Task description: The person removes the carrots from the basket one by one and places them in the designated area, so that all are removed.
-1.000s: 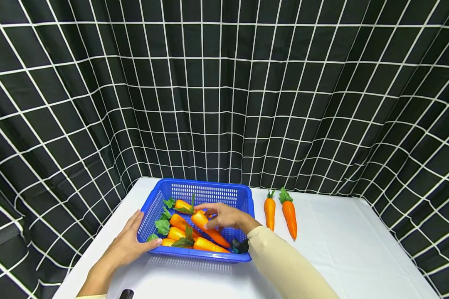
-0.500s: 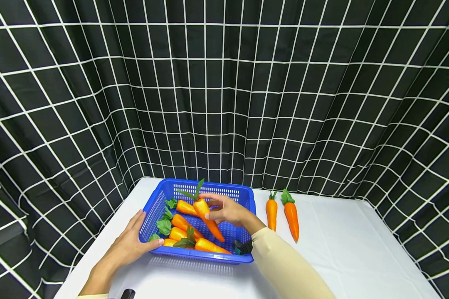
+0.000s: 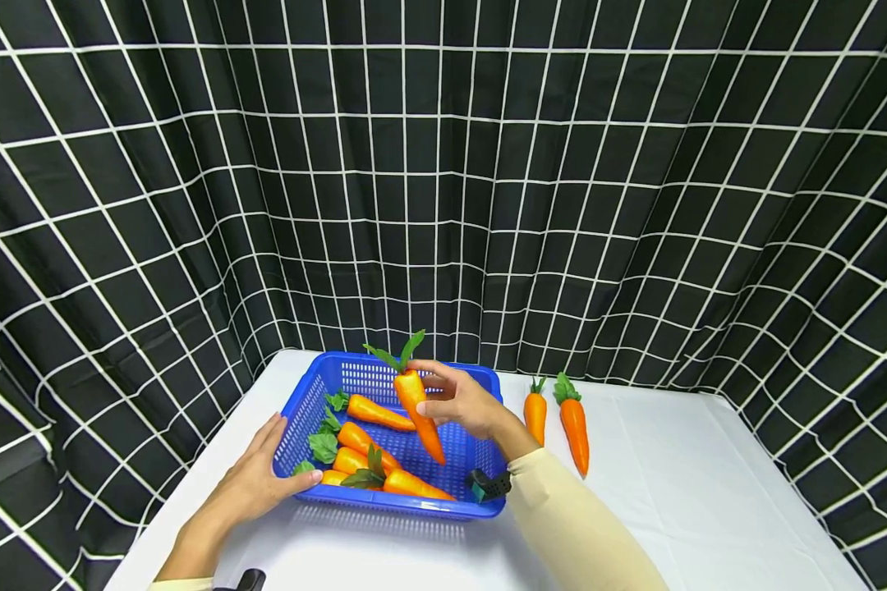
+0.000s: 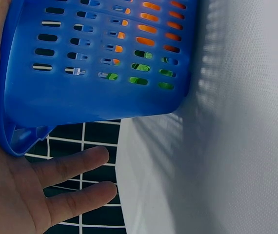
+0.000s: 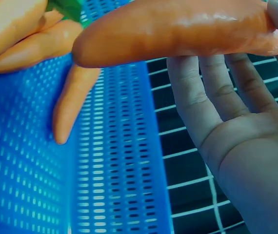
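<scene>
My right hand (image 3: 464, 402) pinches an orange carrot (image 3: 418, 414) with green leaves. It hangs tilted, tip down, above the blue perforated basket (image 3: 421, 506). In the right wrist view this carrot (image 5: 178, 34) lies across the fingertips, the palm apart from it. My left hand (image 3: 255, 480) rests at the basket's front left corner, the thumb along the rim; in the left wrist view two straight fingers (image 4: 75, 165) extend beside the corner. Inside the basket lie several carrots, one alone at the back (image 3: 375, 411) and others nearer the front, such as this carrot (image 3: 414, 485).
Right of the basket, two carrots lie on the white table: a slimmer carrot (image 3: 535, 417) and a larger, leafier carrot (image 3: 575, 431). A black curtain with a white grid (image 3: 443, 205) stands behind the table and at both sides. A dark device (image 3: 488, 485) sits by the right wrist.
My right hand has lifted the carrot up from the others in the basket, its leaves rising above the back rim. The left hand keeps its place at the corner.
</scene>
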`<action>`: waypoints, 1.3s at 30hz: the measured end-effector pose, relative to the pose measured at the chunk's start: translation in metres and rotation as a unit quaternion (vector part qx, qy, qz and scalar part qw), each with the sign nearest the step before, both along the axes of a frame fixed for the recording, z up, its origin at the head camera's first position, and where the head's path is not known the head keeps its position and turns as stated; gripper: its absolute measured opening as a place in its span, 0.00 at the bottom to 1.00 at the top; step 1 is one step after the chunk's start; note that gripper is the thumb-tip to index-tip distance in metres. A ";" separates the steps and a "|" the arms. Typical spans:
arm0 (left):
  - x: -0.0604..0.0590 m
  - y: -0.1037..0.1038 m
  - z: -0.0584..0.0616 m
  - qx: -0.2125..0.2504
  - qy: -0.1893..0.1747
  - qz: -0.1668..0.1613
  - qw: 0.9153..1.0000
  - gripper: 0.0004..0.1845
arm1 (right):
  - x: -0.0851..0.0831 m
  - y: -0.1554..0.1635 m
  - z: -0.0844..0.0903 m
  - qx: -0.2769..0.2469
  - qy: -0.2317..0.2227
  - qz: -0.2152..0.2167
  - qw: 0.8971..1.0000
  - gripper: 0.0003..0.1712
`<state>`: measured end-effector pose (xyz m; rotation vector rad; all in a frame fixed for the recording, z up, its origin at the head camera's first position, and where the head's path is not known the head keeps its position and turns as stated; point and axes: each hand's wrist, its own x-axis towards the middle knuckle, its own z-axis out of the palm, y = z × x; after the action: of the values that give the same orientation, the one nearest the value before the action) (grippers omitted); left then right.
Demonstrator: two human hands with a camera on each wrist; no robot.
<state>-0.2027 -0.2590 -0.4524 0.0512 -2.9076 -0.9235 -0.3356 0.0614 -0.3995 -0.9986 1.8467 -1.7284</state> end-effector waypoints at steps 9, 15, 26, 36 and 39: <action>0.000 0.001 0.000 -0.001 -0.006 0.004 1.000 0.62 | 0.008 0.007 0.017 -0.030 0.043 0.008 0.999 0.35; 0.001 0.001 0.000 0.000 -0.004 0.003 1.000 0.62 | 0.014 0.013 0.024 -0.064 0.060 0.029 0.996 0.35; 0.001 0.001 0.001 0.002 -0.015 0.004 1.000 0.62 | 0.029 0.023 0.039 -0.093 0.093 0.033 0.991 0.37; 0.000 0.002 0.000 0.002 -0.018 0.004 1.000 0.62 | 0.037 0.034 0.042 -0.120 0.105 0.022 0.987 0.36; 0.000 0.002 0.001 0.003 -0.016 0.003 1.000 0.62 | 0.039 0.037 0.042 -0.137 0.105 0.025 0.985 0.36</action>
<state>-0.2025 -0.2570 -0.4518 0.0763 -2.9312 -0.9388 -0.2963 0.0988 -0.3572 -1.3687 1.7164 -1.9493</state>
